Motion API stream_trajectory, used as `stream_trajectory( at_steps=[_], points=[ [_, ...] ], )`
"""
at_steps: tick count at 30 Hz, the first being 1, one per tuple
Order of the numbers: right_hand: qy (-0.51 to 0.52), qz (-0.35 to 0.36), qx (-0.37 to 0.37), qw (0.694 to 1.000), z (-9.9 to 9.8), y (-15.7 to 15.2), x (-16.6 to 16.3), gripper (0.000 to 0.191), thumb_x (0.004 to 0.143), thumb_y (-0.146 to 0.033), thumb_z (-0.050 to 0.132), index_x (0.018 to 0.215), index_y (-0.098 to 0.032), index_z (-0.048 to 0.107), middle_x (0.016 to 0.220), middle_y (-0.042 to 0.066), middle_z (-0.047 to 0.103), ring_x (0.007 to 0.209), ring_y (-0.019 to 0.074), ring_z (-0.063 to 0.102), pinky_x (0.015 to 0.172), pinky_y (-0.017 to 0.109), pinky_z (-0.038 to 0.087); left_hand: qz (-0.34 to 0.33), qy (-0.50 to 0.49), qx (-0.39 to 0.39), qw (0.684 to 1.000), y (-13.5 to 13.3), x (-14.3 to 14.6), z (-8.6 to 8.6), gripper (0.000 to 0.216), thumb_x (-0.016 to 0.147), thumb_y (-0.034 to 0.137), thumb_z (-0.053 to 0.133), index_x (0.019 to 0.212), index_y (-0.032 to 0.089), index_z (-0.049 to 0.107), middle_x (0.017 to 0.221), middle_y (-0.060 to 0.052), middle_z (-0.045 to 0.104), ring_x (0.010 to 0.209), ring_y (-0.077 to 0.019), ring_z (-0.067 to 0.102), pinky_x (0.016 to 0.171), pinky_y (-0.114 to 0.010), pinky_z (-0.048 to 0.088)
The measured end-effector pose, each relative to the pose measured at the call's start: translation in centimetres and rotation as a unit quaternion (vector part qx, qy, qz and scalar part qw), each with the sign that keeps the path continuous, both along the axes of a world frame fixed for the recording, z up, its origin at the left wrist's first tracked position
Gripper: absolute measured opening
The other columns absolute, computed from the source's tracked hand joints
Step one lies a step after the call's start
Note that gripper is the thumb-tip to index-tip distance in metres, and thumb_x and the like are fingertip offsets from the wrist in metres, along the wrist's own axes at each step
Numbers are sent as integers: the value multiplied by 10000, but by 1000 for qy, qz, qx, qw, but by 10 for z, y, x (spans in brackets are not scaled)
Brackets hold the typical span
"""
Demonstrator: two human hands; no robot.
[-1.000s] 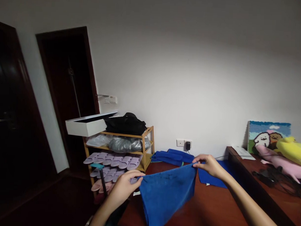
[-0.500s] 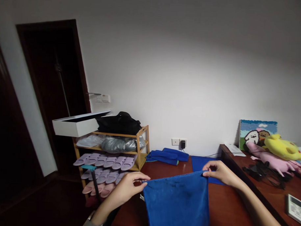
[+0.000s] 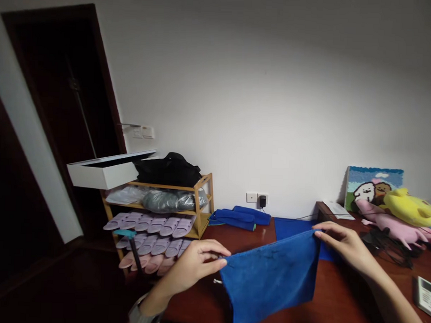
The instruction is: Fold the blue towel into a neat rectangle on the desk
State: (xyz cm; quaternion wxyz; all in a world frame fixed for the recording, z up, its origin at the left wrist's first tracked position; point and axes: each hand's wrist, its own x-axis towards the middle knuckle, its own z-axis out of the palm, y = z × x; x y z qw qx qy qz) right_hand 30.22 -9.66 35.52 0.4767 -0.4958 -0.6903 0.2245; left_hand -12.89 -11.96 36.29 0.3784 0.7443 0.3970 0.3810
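A blue cloth with dark smudges near its top edge hangs spread above the red-brown table. My left hand pinches its upper left corner between thumb and fingers. At the upper right corner, my right hand grips it the same way. The cloth's lower edge hangs loose and slants up to the right. Behind it, another blue cloth lies flat on the table, partly covered from view by the held one. Folded blue cloths lie in a pile at the table's back left.
On the left stands a wooden shoe rack with lilac slippers, a black bag and a white box. To the right, a desk holds plush toys, black cables and a calculator-like device. A plug sits in the wall socket.
Both hands have moved to the right with the blue cloth. Its lower edge now shows, and its right corner has risen. The camera view has shifted slightly.
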Motion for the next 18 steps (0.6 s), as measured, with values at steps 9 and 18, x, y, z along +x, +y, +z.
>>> stream_trajectory(
  at_steps=[9, 18],
  points=[
    [11, -43, 0, 999, -8, 6, -6, 531, 709, -723, 741, 922, -240, 805, 971, 87, 782, 890, 254, 704, 771, 322, 595, 15, -77, -3, 997, 32, -1, -7, 179, 790, 336, 771, 894, 191, 771, 927, -57, 765, 860, -189, 709, 802, -277, 582],
    [13, -41, 5, 999, -34, -3, -11, 397, 723, -646, 770, 866, -276, 796, 906, 69, 760, 850, 239, 688, 689, 286, 588, 45, -62, 51, 996, 33, -20, -9, 153, 814, 365, 745, 803, 213, 763, 921, -66, 769, 895, -211, 712, 792, -284, 593]
  ],
)
